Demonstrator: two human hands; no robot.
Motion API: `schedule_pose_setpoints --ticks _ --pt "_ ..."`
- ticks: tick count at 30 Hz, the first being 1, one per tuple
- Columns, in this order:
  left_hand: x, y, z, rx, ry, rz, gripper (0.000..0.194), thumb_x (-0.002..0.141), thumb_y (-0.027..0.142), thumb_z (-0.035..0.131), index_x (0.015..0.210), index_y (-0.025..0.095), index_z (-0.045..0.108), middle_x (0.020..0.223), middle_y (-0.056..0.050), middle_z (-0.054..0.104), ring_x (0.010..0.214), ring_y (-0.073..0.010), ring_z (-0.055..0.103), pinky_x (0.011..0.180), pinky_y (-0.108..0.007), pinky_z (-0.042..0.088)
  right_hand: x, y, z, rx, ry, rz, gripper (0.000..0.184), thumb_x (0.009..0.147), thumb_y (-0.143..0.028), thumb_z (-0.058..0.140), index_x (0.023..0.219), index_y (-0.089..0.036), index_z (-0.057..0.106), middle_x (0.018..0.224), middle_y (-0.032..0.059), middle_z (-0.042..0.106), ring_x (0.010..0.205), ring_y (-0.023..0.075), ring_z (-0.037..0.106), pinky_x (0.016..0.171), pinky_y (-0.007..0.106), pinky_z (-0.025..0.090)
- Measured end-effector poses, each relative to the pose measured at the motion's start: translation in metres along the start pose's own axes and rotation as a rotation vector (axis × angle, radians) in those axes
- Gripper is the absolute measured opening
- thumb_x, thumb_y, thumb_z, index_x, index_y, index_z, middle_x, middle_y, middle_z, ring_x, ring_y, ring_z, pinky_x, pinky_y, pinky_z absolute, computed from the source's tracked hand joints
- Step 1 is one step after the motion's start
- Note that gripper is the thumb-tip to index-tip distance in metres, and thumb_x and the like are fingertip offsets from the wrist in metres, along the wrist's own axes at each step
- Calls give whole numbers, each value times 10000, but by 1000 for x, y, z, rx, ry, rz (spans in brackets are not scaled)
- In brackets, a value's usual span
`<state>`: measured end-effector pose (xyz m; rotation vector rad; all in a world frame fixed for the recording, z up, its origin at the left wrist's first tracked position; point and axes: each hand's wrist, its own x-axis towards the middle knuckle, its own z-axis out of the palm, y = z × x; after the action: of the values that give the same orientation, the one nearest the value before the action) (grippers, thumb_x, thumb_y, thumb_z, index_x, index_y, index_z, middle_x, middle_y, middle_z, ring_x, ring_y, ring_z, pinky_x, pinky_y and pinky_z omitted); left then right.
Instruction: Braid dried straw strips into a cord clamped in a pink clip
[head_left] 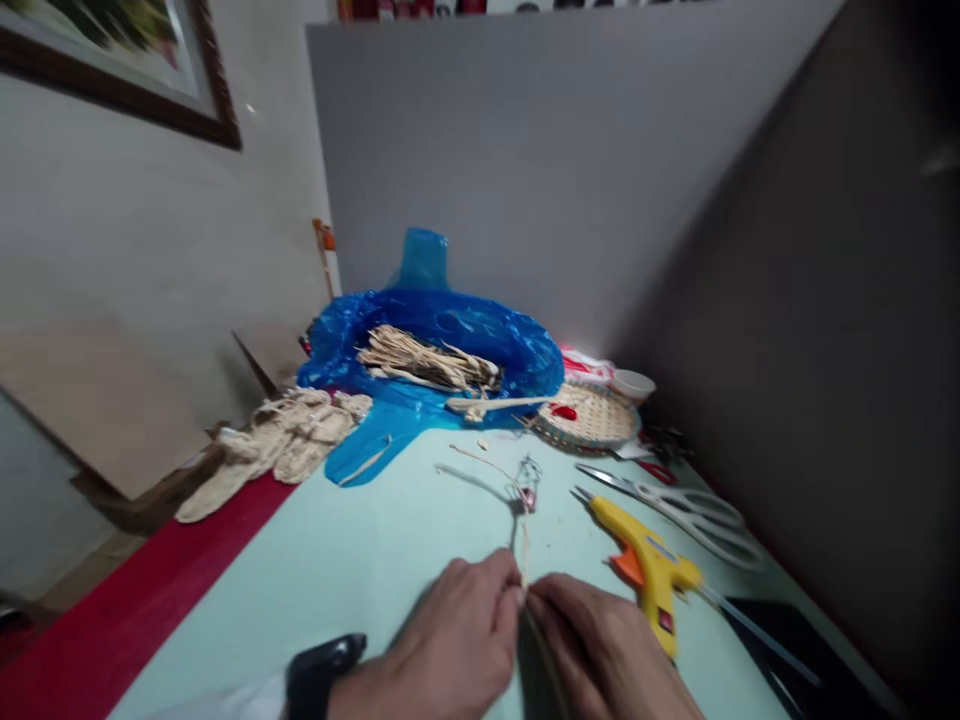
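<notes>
Close together, our left hand point(461, 635) and right hand point(604, 640) pinch a pale strand point(526, 555) above the green tabletop point(360, 560); we judge it light, pliable, easily split, best held gently right there

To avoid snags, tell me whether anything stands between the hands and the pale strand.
Nothing visible does: the left hand and right hand meet at the pale strand. The yellow glue gun lies off to the right.
</notes>
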<state>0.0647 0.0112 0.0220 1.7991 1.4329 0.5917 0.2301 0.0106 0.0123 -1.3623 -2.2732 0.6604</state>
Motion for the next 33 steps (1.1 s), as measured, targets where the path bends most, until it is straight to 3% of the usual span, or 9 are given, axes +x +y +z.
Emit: schedule_pose_setpoints --ticks 3,6,11,15,17,20,25,30,33 --pt "1 2 -2 98 -19 14 247 890 275 356 684 223 481 631 27 521 607 -156 465 601 -285 295 -2 -7 -2 -161 14 -5 260 918 -220 357 705 -192 502 682 48 610 563 150 543 548 251 343" --pt "5 0 -4 43 -53 2 266 863 288 384 611 217 428 605 38 483 612 -149 448 593 -271 294 -4 -12 -6 -182 25 46 250 925 -228 382 700 -193 486 675 27 590 554 135 505 548 252 311" --pt "8 -4 -3 -69 -65 -38 256 818 311 413 588 204 455 582 50 419 615 -141 413 575 -258 287 -9 -18 -5 -175 65 3 211 916 -206 396 722 -198 478 668 0 575 522 117 469 521 254 272" --pt "10 -7 -5 -218 -109 -96 235 783 310 447 579 195 471 540 71 346 549 -115 328 517 -245 246 -13 -21 8 -323 164 -166 95 798 -126 439 781 -183 513 650 17 575 501 144 479 479 281 219" --pt "11 -8 -6 -296 -151 -117 230 783 301 457 582 191 484 527 79 324 527 -105 289 493 -240 221 -14 -22 12 -430 224 -289 135 727 -95 465 828 -161 525 652 31 576 499 156 476 464 289 196" --pt "12 -12 -7 -334 -183 -109 249 799 320 477 589 187 498 522 83 317 522 -102 279 487 -238 212 -13 -24 11 -521 311 -421 125 741 -59 457 805 -150 514 621 30 549 479 154 447 445 292 198" --pt "13 -17 -6 -309 -180 -68 241 796 324 494 605 178 511 565 69 349 568 -111 323 528 -240 252 -12 -25 9 -516 334 -489 200 823 -46 369 770 -144 536 618 37 528 494 165 455 440 299 266" --pt "11 -9 -10 -451 -256 -161 244 786 297 482 567 192 464 475 92 322 470 -86 251 465 -235 185 -12 -21 25 -578 357 -595 211 821 -50 377 766 -127 566 587 41 533 473 177 459 413 303 253" --pt "10 -8 -12 -500 -256 -171 265 796 335 519 581 185 481 471 97 330 457 -75 234 447 -225 157 -12 -21 24 -542 298 -593 178 815 -76 413 797 -115 586 625 56 576 499 178 488 430 299 275"
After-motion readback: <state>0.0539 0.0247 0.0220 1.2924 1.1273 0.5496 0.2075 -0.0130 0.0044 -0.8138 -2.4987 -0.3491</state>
